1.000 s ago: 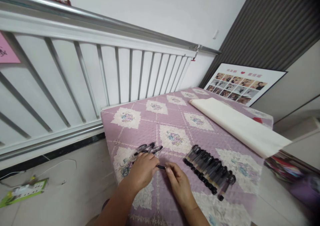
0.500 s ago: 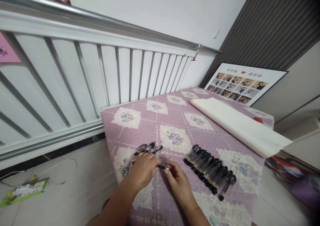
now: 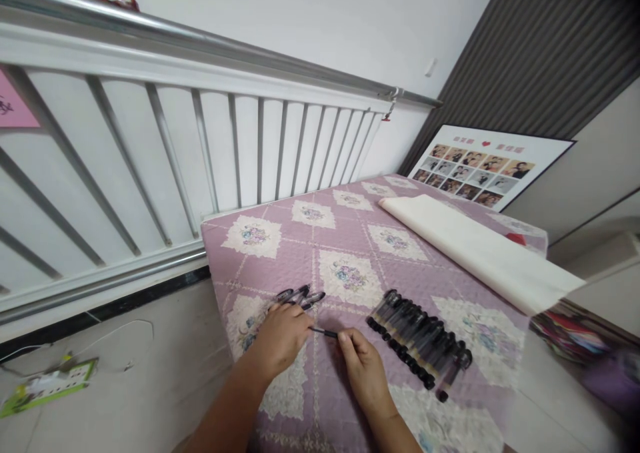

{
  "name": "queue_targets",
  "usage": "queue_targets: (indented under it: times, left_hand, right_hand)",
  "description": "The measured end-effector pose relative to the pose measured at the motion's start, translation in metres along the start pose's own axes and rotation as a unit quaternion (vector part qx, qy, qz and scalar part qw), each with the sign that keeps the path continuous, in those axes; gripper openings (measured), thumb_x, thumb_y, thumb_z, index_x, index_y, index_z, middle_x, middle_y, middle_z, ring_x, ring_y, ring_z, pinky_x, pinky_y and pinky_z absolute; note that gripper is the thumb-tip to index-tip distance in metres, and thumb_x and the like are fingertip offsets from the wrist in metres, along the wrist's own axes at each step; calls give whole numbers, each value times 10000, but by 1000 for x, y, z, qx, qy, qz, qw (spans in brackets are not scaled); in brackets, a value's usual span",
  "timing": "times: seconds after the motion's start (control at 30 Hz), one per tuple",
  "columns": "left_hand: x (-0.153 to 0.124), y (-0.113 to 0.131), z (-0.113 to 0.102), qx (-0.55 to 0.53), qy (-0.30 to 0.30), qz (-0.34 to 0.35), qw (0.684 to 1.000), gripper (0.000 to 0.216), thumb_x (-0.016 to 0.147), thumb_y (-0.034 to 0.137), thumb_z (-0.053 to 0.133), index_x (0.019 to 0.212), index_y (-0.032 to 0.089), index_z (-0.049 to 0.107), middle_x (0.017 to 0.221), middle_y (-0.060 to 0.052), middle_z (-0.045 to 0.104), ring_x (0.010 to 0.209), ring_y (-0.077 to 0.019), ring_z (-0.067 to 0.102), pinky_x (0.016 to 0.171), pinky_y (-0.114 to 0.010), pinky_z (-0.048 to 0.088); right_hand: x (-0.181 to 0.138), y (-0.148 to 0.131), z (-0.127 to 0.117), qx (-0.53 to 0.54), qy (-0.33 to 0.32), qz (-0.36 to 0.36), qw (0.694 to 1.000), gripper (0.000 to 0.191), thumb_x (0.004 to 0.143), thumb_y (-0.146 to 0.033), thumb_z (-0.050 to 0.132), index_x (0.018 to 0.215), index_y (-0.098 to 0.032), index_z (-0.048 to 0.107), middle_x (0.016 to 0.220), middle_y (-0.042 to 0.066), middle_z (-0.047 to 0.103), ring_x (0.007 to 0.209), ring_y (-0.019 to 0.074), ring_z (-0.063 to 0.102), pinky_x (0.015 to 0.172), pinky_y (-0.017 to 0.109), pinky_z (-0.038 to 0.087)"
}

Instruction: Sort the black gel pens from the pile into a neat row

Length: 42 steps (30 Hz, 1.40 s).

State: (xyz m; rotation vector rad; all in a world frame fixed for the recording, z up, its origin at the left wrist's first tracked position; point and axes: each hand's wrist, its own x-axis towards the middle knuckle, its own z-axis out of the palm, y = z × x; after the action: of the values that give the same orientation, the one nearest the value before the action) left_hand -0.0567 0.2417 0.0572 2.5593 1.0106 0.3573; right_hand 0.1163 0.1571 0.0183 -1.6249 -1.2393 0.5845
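Between my hands runs a slim black pen refill (image 3: 327, 333), thin and greyish at its left end. My right hand (image 3: 364, 366) pinches its right end between thumb and forefinger. The fingers of my left hand (image 3: 286, 336) are curled at the other end, and what lies inside them is hidden. Just beyond the left hand, several loose pens (image 3: 300, 296) with black clips lie in a small heap, partly covered by the hand. Right of my right hand is a neat slanting row of clear-barrelled black pens (image 3: 415, 336), side by side.
A purple quilted cloth (image 3: 345, 229) with floral patches covers the surface. Rolled cream sheet material (image 3: 465, 246) lies at the right. A photo board (image 3: 480, 139) leans behind it. A white radiator (image 3: 275, 146) stands along the left side, with a power strip (image 3: 50, 386) on the floor.
My right hand has shifted slightly right and now grips the dark rod's end. More of the rod shows between the hands. The pen row and heap stay put.
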Motion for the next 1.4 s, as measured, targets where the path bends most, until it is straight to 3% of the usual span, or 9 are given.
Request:
queue_targets:
  times: [0.13,0.23,0.33,0.6,0.9,1.13,1.4]
  left_hand:
    - [0,2,1,-4,15,2,1000,128,909,261,498,900,266,626,947,-7,620,960,-192,529,848,-313,338]
    - [0,2,1,-3,23,-1,1000,116,908,252,501,892,257,616,948,-8,618,958,-193,531,847,-316,338]
    - [0,1,1,-2,23,-4,1000,115,909,247,498,886,253,611,951,-9,616,964,-196,529,847,-321,336]
    - [-1,-1,0,3,36,2,999,96,902,238,517,867,242,607,935,-7,617,951,-196,534,844,-318,345]
    - [0,-12,4,-48,80,-6,996,86,865,190,537,859,234,611,896,-8,614,904,-189,549,808,-306,376]
    - [0,-39,0,-168,244,-134,946,119,847,217,475,886,212,587,870,-11,619,841,-169,568,751,-280,409]
    - [6,-40,2,-175,255,-149,939,88,825,215,503,848,210,588,841,-3,628,812,-166,572,716,-269,392]
  right_hand:
    - [-1,2,-1,-12,-4,-3,1000,408,876,-500,441,589,-213,485,560,-23,475,559,144,459,528,240,390]
    - [0,5,-1,11,3,2,1000,309,868,-478,467,813,-199,588,725,16,589,689,172,542,639,259,446]
    - [1,7,0,51,12,8,999,324,826,-465,543,1007,-197,571,879,47,626,795,194,576,719,278,469]
    - [1,3,0,7,-20,6,1000,304,855,-467,505,713,-205,562,634,-12,527,623,158,502,604,247,428]
    - [1,2,0,2,9,7,1000,307,855,-467,496,736,-196,578,638,-12,557,610,153,510,576,236,424]
    - [2,4,5,-46,-16,-23,999,222,855,-388,505,791,-194,590,715,12,604,679,167,555,634,248,445]
    - [3,-2,18,-132,-70,-103,983,137,860,-241,491,837,-204,622,799,32,629,768,172,592,708,266,461]
